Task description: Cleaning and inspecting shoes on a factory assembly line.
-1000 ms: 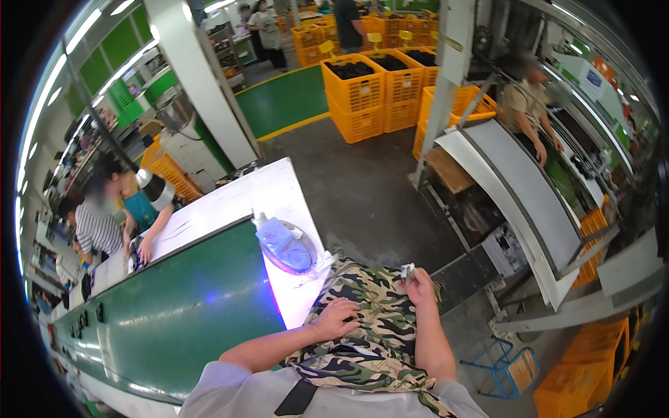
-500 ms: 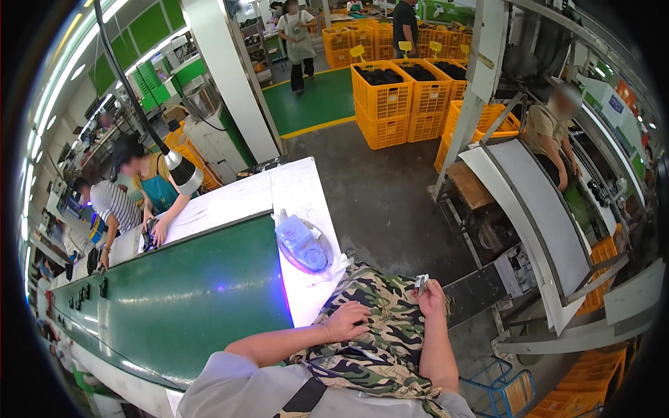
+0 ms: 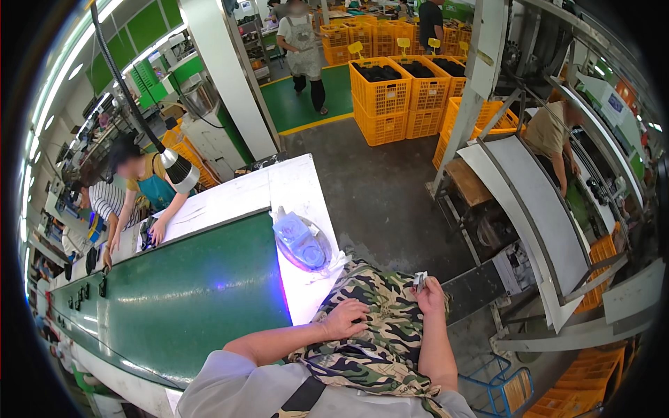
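My left hand (image 3: 345,320) rests on the camouflage-patterned apron (image 3: 380,348) over my lap, its fingers loosely bent and apart, with nothing seen in them. On the right, my right hand (image 3: 431,297) is closed, pinching a small flat silver-and-white piece (image 3: 420,280) that sticks up past the fingertips. The piece is too small to name and partly hidden by the fingers. Ahead of my left hand, a blue plastic tray with round hollows (image 3: 303,240) lies on the white table end (image 3: 315,188), beside a crumpled white cloth or paper (image 3: 337,263).
A green conveyor belt (image 3: 195,292) runs off to the left, with small black parts (image 3: 102,286) on it. A co-worker in a teal apron (image 3: 155,189) works across it under a lamp (image 3: 180,171). Yellow crates (image 3: 380,97) stand ahead; a blue-framed stool (image 3: 512,390) is at lower right.
My hands stay nearly where they were. The co-worker in teal has stretched one arm leftward along the belt's edge. A person in a grey apron has walked nearer; the person at right leans lower.
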The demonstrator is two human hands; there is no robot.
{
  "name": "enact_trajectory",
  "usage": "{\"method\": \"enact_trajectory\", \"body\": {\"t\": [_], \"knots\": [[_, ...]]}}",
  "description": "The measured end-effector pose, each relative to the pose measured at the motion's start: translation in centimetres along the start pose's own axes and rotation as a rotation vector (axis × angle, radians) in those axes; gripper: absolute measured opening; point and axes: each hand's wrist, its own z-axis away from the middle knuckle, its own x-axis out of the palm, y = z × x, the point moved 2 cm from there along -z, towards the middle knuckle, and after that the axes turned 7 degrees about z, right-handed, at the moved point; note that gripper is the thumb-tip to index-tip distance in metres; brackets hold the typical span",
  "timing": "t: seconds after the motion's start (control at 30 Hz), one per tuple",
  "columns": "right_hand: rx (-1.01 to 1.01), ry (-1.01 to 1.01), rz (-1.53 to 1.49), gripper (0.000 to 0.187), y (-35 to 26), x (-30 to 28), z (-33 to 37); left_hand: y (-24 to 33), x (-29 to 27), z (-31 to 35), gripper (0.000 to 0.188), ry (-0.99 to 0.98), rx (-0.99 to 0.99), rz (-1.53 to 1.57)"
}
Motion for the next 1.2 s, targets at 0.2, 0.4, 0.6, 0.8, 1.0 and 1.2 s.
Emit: {"method": "enact_trajectory", "body": {"t": [0.2, 0.4, 0.6, 0.8, 1.0, 1.2], "knots": [[-0.006, -0.009, -0.008, 0.006, 0.2, -0.5, -0.3, -0.1, 0.0, 0.0, 0.021, 0.0, -0.005, 0.0], [-0.003, 0.004, 0.004, 0.008, 0.3, -0.5, -0.2, 0.0, -0.1, 0.0, 0.022, -0.002, -0.002, -0.005], [-0.019, -0.026, 0.017, 0.005, -0.1, 0.5, 0.4, 0.0, -0.1, 0.1, 0.023, 0.022, -0.013, 0.031], [-0.05, -0.007, -0.05, 0.006, -0.4, 3.2, 1.7, 0.2, -0.3, -0.1, 0.024, 0.043, 0.002, 0.065], [-0.083, -0.139, -0.052, 0.01, -0.6, 8.4, 2.9, 0.1, -0.3, 0.1, 0.024, 0.07, 0.026, 0.061], [-0.043, -0.239, 0.001, 0.014, 0.1, 15.1, 4.6, -0.2, -0.1, 0.9, 0.026, 0.086, 0.045, 0.105]]}}
